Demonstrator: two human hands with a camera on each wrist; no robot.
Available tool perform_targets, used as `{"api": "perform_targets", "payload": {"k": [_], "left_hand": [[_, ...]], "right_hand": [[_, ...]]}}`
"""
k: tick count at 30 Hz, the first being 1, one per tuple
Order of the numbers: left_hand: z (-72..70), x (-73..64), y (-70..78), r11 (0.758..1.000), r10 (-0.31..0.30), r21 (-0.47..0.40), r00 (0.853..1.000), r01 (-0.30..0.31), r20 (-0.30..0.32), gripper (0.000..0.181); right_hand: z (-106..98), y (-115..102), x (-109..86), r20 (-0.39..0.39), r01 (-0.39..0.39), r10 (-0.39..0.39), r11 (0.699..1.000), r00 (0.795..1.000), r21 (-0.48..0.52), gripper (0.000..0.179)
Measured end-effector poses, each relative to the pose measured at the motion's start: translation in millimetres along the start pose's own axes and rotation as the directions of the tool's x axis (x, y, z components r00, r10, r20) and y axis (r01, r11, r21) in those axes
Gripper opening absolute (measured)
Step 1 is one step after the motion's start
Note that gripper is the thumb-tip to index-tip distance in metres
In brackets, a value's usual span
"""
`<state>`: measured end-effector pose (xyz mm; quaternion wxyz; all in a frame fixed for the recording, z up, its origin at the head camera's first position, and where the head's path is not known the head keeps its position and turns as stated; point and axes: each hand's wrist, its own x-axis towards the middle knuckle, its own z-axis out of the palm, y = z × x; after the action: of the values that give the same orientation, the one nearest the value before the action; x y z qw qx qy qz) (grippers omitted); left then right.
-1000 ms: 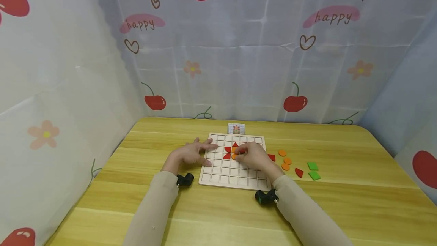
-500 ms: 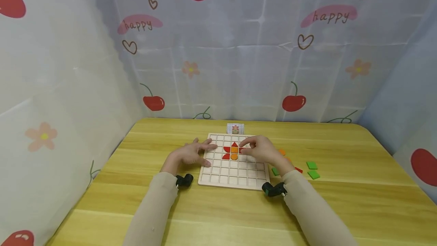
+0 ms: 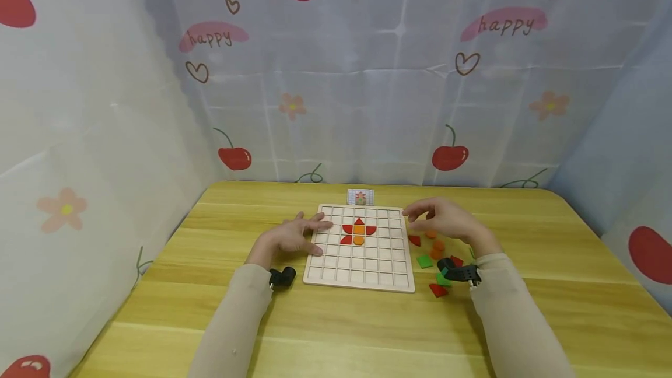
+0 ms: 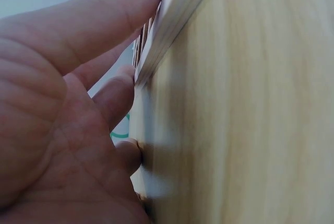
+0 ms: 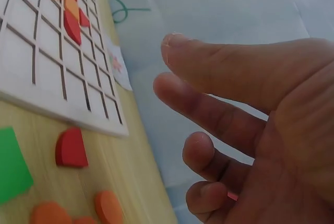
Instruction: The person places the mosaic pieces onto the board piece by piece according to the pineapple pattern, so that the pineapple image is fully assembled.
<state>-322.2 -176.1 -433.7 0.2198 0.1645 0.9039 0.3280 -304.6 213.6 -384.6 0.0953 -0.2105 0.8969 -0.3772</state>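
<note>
A wooden grid board [image 3: 378, 276] lies on the table. My left hand [image 3: 291, 236] rests at its left edge with fingers spread, the thumb along the rim in the left wrist view. In the grid sit a red triangle [image 3: 359, 221], an orange square [image 3: 359, 230], an orange round piece [image 3: 359, 241] and red quarter-round pieces [image 3: 371, 230]. My right hand [image 3: 446, 217] hovers off the board's right edge, fingers loosely bent and nothing between them. Below it lie a loose red quarter-round piece [image 5: 71, 148] and several orange discs [image 5: 108, 207].
Behind the board lies a small pattern card [image 3: 360, 197]. Green squares [image 3: 424, 261] and more red pieces [image 3: 438, 290] are scattered on the table [image 3: 336, 331] to the right, partly under the right wrist camera [image 3: 458, 271]. A printed curtain [image 3: 336, 121] hangs behind the table.
My right hand has left the red piece on the board's right half and moved right, over the loose pieces. That red piece now shows uncovered in its cell. The left hand stays put.
</note>
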Motion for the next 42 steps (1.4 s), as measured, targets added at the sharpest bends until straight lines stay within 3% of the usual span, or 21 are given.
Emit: {"api": "perform_targets", "payload": {"k": [7,17,23,42], "left_hand": [[-0.2,-2.7,0.3,1.0,0.0,-0.012,1.0,0.0,0.006,0.073],[-2.2,-2.3,0.8,1.0,0.015,-0.018,1.0,-0.015,0.009,0.073],[-2.0,-2.8,1.2,1.0,0.014,-0.005,1.0,-0.014,0.009,0.073],[-1.9,-4.0,2.1,1.0,0.015,-0.006,1.0,-0.015,0.007,0.073]], "right_hand": [[-2.3,20.7,-0.4,-0.025,-0.004,0.003,0.999,1.0,-0.04,0.031],[8.2,42.2,3.1,0.021,-0.123,0.124,0.99,0.992,-0.067,0.029],[16.3,40.2,6.0,0.06,-0.205,0.207,0.978,0.977,-0.033,0.027],[16.6,28.5,3.6,0.06,-0.22,0.229,0.967,0.972,-0.126,0.027]]}}
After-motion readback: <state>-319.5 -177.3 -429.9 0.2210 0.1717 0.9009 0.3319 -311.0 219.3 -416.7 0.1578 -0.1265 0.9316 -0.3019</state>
